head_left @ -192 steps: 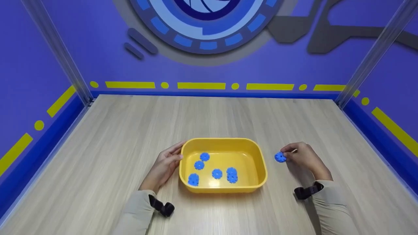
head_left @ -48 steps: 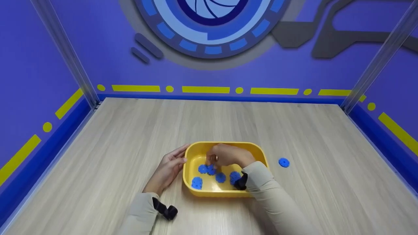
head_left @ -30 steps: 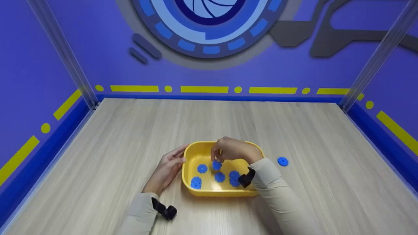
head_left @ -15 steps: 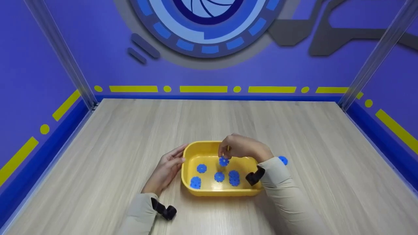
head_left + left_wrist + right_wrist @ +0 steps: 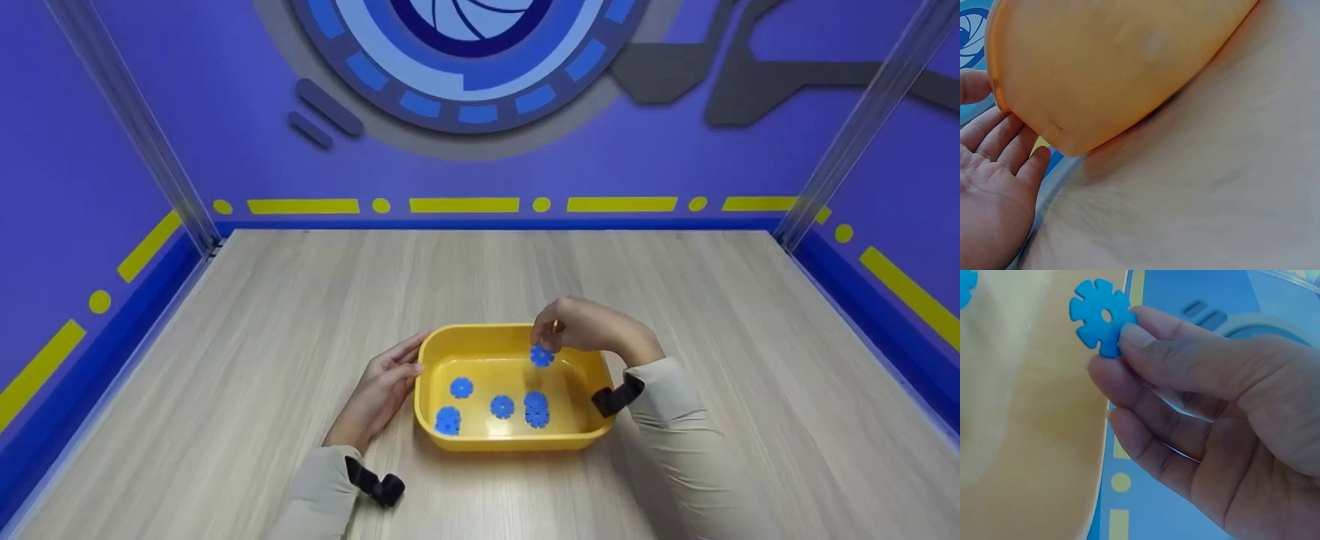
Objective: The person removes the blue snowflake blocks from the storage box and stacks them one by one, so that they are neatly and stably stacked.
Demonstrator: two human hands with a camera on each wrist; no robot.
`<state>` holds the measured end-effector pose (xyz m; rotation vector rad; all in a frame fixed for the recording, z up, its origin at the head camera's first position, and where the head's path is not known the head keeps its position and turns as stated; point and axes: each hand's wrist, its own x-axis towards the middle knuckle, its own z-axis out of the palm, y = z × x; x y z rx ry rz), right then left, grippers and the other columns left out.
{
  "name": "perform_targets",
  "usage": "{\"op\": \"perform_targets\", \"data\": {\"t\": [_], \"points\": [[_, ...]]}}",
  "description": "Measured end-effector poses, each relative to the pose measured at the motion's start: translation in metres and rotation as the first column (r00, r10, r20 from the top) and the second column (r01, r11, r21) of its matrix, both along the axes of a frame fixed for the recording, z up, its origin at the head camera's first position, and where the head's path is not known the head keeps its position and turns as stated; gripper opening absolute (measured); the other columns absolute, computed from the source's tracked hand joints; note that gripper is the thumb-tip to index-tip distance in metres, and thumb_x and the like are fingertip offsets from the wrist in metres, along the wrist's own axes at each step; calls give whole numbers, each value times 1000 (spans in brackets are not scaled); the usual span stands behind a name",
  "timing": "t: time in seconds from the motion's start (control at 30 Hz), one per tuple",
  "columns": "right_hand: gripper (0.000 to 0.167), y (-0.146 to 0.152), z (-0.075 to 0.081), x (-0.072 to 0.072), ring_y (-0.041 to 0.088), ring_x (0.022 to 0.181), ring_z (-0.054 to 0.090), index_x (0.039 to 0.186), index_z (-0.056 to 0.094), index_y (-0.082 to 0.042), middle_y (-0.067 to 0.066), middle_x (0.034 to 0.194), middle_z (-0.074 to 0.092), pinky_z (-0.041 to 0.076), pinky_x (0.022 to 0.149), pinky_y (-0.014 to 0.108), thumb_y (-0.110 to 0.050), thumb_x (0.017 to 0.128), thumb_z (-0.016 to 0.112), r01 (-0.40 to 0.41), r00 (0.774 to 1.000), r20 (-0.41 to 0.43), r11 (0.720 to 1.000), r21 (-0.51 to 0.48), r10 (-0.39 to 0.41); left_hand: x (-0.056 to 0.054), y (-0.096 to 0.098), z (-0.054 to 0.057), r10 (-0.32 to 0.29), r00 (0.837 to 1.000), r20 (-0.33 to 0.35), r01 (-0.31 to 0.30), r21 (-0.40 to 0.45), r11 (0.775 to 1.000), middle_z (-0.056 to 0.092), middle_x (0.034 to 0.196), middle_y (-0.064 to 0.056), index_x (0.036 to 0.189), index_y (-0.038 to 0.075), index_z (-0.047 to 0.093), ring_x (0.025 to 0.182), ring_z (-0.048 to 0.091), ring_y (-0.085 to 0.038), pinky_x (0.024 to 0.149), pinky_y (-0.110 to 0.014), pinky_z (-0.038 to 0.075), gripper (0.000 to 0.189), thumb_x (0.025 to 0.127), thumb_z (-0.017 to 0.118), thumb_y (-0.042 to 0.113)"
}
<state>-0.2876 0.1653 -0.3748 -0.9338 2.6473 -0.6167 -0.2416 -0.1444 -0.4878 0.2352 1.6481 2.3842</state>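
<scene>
A yellow plastic tub point(image 5: 514, 442) sits on the table with several blue notched building discs in it. My left hand point(image 5: 382, 390) holds the tub's left side, thumb at the rim and fingers along the outer wall. My right hand point(image 5: 1224, 399) pinches one blue disc point(image 5: 1095, 315) by its edge between thumb and fingers. In the head view this disc hangs over the tub, near the back wall. Below lie a single disc point(image 5: 461, 387), another single disc point(image 5: 502, 406), an overlapping pair point(image 5: 536, 409) and another overlapping cluster point(image 5: 448, 421) in the front left corner.
The wooden table point(image 5: 300, 300) is bordered by a purple back wall point(image 5: 480, 172) and side walls with yellow markings. Each wrist wears a black strap with a camera, such as the left one point(image 5: 375, 484). My right forearm point(image 5: 686, 442) passes right of the tub.
My right hand has lifted a disc from the tub's floor and carried it right and up. A disc it earlier set down right of the tub is now hidden behind my arm.
</scene>
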Motion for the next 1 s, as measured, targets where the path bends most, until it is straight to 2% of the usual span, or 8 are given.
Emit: {"op": "perform_targets", "data": {"t": [0.23,0.5,0.7,0.8,1.0], "points": [[17,21,-1,-2,17,82,65,97,75,-7,4,92,73,59,80,35,2,86,65,23,1000,-11,999,-40,-23,0,0,0,13,1000,10,-13,2,1000,29,155,-21,147,-6,30,142,31,-26,110,-29,38,63,87,51,-6],[15,42,-3,-2,14,77,64,98,74,-8,5,93,73,59,75,30,-1,88,64,66,997,-19,994,-82,-68,1,0,1,18,1000,20,-18,5,1000,29,155,-21,147,-6,30,141,33,-26,111,-31,38,62,88,51,-6],[13,59,-8,-2,16,80,66,99,74,-6,7,95,73,59,74,29,-6,89,65,89,994,-43,981,-172,-98,1,0,1,16,1000,10,-16,3,1000,29,154,-22,147,-7,29,138,38,-22,111,-31,38,63,87,51,-6],[13,67,-10,0,16,79,66,99,74,-6,8,93,73,59,73,28,-6,89,65,118,990,-52,969,-216,-132,1,0,1,11,1000,6,-11,1,1000,30,154,-22,147,-7,30,136,42,-19,110,-30,39,63,88,52,-5],[14,83,-15,6,21,78,66,98,74,-6,8,92,71,57,72,27,-4,88,65,218,969,-67,947,-237,-239,1,0,1,6,1000,2,-6,-2,1000,31,154,-22,146,-7,30,135,43,-20,109,-30,41,63,88,54,-4]]}}
